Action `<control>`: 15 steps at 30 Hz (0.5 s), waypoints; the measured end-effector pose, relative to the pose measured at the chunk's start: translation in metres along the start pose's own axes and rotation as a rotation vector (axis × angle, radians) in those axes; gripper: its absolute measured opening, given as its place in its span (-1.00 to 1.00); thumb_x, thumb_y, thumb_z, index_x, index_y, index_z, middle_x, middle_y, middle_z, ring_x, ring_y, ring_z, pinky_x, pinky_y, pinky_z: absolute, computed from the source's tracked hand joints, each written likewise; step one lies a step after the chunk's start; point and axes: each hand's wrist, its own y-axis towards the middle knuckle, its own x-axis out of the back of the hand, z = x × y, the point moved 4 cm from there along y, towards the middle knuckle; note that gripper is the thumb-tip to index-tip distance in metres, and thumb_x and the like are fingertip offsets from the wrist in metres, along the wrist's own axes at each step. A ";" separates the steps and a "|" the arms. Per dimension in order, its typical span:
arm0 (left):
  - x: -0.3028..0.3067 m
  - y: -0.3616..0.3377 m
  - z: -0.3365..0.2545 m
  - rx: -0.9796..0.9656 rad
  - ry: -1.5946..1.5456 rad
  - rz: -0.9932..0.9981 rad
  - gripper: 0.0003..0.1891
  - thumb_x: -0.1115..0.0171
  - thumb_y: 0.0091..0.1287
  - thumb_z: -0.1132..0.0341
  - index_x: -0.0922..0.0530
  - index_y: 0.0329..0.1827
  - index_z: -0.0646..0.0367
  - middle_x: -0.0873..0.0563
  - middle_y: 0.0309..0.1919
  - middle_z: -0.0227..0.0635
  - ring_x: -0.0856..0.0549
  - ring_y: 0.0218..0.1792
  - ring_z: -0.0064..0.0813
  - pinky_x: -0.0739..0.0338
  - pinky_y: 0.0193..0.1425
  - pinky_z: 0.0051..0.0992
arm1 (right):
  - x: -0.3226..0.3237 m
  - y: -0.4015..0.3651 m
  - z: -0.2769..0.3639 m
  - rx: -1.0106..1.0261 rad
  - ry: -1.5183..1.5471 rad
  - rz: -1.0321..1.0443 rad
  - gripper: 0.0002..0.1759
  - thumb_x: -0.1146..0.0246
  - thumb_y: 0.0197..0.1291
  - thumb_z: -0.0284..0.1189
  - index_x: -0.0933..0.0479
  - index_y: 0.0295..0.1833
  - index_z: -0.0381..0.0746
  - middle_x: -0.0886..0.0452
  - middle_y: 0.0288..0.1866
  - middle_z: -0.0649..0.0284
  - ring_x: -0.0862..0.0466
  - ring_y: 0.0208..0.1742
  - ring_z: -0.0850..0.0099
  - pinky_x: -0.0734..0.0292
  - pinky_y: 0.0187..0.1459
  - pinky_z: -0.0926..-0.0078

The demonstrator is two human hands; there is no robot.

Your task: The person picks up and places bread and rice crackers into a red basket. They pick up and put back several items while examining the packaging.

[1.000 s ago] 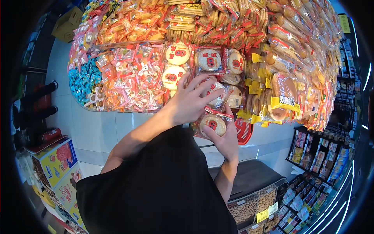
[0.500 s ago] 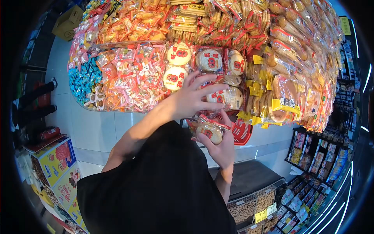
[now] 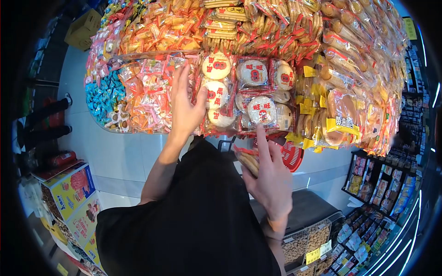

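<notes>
crowded snack display (image 3: 276, 32) behind; right hand (image 3: 271, 179) half hides its cracker pack (image 3: 247, 160).

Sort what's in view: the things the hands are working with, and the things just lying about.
In hand: left hand, open beside the shelved rice crackers; right hand, holding a rice cracker pack.
Lying about: blue candies, bread packs, red basket, cardboard box.

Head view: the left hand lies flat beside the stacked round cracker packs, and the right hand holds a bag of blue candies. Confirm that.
One thing is wrong. The head view shows the right hand holding a pack of round crackers, not a bag of blue candies. The left hand does lie flat beside the stacked round cracker packs.
</notes>
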 end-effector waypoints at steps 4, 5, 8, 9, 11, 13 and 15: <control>-0.015 0.004 0.024 -0.075 -0.087 0.152 -0.25 -0.32 0.25 0.27 -0.27 0.52 0.22 -0.28 0.48 0.18 -0.27 0.51 0.08 -0.18 0.55 -0.16 | 0.014 0.032 0.016 -0.109 -0.519 0.318 0.11 -0.41 0.00 -0.38 0.03 0.64 0.01 -0.61 -0.13 0.03 -0.71 -0.20 0.01 -0.66 -0.23 0.15; -0.018 0.006 0.025 -0.067 -0.081 0.188 -0.23 -0.33 0.24 0.22 -0.26 0.52 0.24 -0.25 0.50 0.20 -0.24 0.52 0.10 -0.15 0.56 -0.19 | 0.009 0.046 0.012 -0.156 -0.628 0.405 0.10 -0.42 0.00 -0.36 0.03 0.64 -0.01 -0.64 -0.17 0.03 -0.73 -0.18 0.02 -0.66 -0.23 0.14; -0.025 0.005 0.018 -0.061 -0.119 0.250 -0.22 -0.34 0.24 0.35 -0.24 0.53 0.26 -0.18 0.54 0.17 -0.22 0.55 -0.04 -0.15 0.57 -0.28 | -0.007 0.082 -0.005 -0.200 -0.729 0.563 0.11 -0.42 -0.01 -0.30 0.04 0.62 -0.12 -0.70 -0.20 -0.01 -0.75 -0.14 0.05 -0.67 -0.18 0.10; -0.029 0.003 0.018 -0.055 -0.129 0.264 -0.22 -0.35 0.23 0.35 -0.24 0.54 0.25 -0.13 0.55 0.20 -0.18 0.57 -0.01 -0.12 0.57 -0.27 | -0.011 0.090 -0.009 -0.194 -0.721 0.641 0.13 -0.42 -0.01 -0.27 0.05 0.62 -0.21 -0.72 -0.19 -0.04 -0.75 -0.10 0.05 -0.67 -0.14 0.09; -0.032 -0.004 0.009 -0.036 -0.110 0.249 -0.22 -0.35 0.24 0.36 -0.24 0.54 0.25 -0.11 0.56 0.21 -0.15 0.58 0.00 -0.10 0.58 -0.26 | -0.012 0.100 -0.007 -0.172 -0.695 0.666 0.10 -0.43 -0.03 -0.25 0.00 0.57 -0.30 -0.71 -0.15 -0.09 -0.75 -0.07 0.04 -0.66 -0.09 0.08; -0.037 -0.006 0.004 0.002 -0.127 0.244 -0.22 -0.36 0.27 0.35 -0.22 0.54 0.26 -0.06 0.56 0.23 -0.07 0.60 0.01 -0.03 0.60 -0.25 | -0.015 0.109 -0.006 -0.151 -0.668 0.695 0.08 -0.44 -0.04 -0.23 -0.05 0.52 -0.39 -0.71 -0.10 -0.15 -0.74 -0.04 0.03 -0.66 -0.04 0.08; -0.040 -0.005 0.005 0.012 -0.118 0.241 -0.23 -0.36 0.28 0.34 -0.21 0.54 0.26 -0.06 0.56 0.26 -0.06 0.60 0.03 -0.02 0.60 -0.24 | -0.020 0.117 -0.006 -0.102 -0.593 0.691 -0.02 -0.46 -0.06 -0.18 -0.17 0.39 -0.45 -0.70 -0.09 -0.17 -0.72 -0.02 -0.04 -0.63 0.03 0.06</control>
